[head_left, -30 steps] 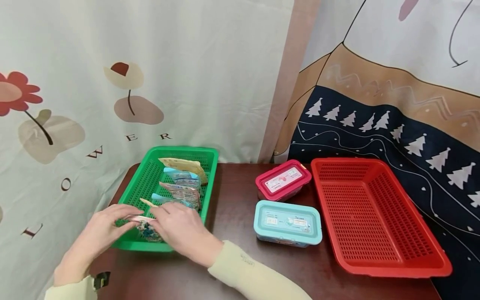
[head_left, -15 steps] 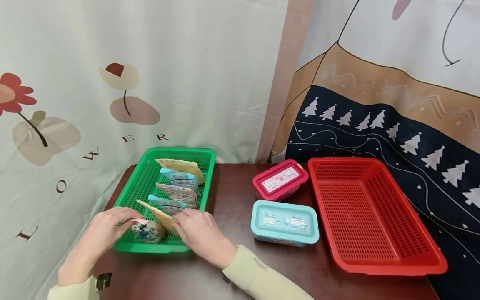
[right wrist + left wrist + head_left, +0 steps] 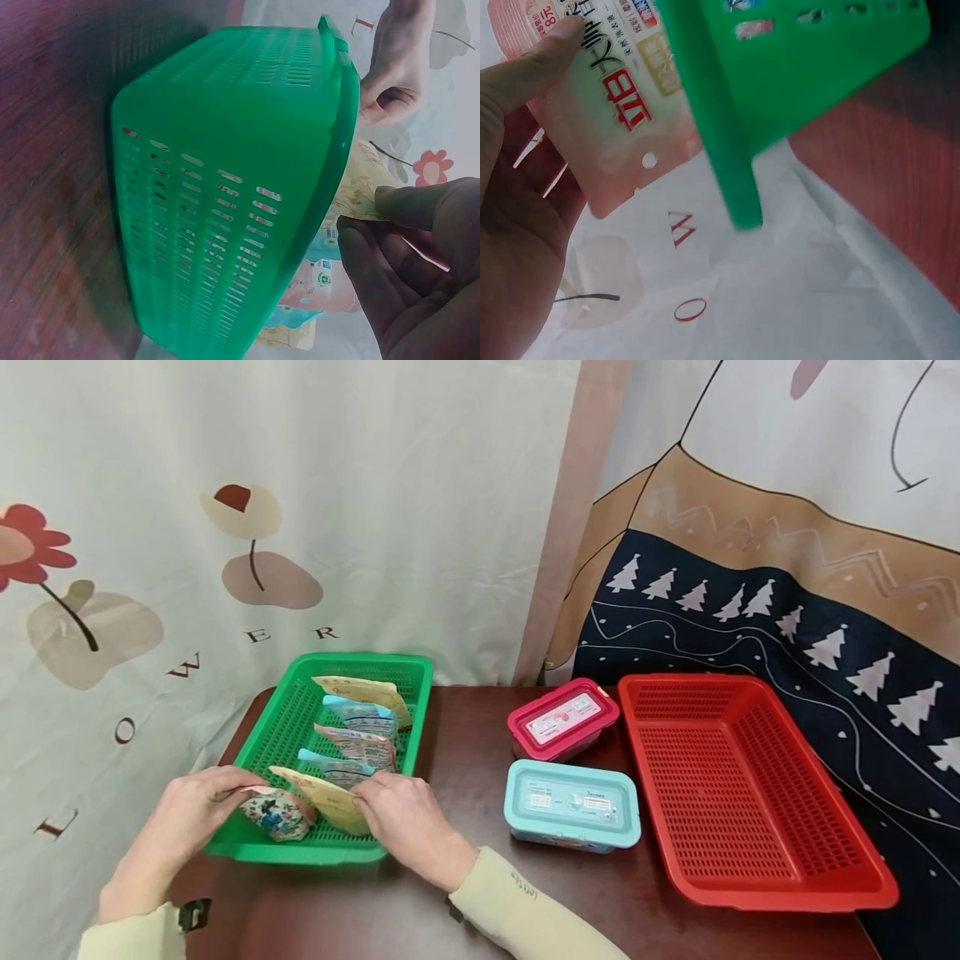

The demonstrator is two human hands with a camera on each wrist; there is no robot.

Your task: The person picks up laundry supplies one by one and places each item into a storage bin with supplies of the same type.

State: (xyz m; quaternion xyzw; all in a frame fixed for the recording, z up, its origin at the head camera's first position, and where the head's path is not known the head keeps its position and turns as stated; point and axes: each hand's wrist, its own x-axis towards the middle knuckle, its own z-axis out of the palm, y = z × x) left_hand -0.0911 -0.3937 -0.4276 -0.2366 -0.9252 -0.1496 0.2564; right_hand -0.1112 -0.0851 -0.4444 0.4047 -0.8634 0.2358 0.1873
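In the head view, my left hand (image 3: 183,814) pinches the top edge of a pink-edged packet (image 3: 277,817) with a floral print, at the near end of the green basket (image 3: 322,853). The left wrist view shows that packet (image 3: 622,157) with large red characters and a hole near one edge, thumb on its face. My right hand (image 3: 408,822) pinches the right side of a yellow packet (image 3: 330,802) standing tilted just behind it; the right wrist view shows this packet (image 3: 360,187) between thumb and fingers over the basket rim. Behind it stand blue (image 3: 337,768), pink (image 3: 360,745) and other packets.
To the right on the dark table (image 3: 465,893) sit a magenta-lidded box (image 3: 562,718) and a light blue lidded box (image 3: 572,804). Farther right lies a red basket (image 3: 757,893). A printed curtain (image 3: 420,527) hangs behind the table.
My right hand has moved right, from beside the floral packet to the yellow packet's edge. My left hand has shifted slightly left, and the floral packet now leans apart from the yellow one.
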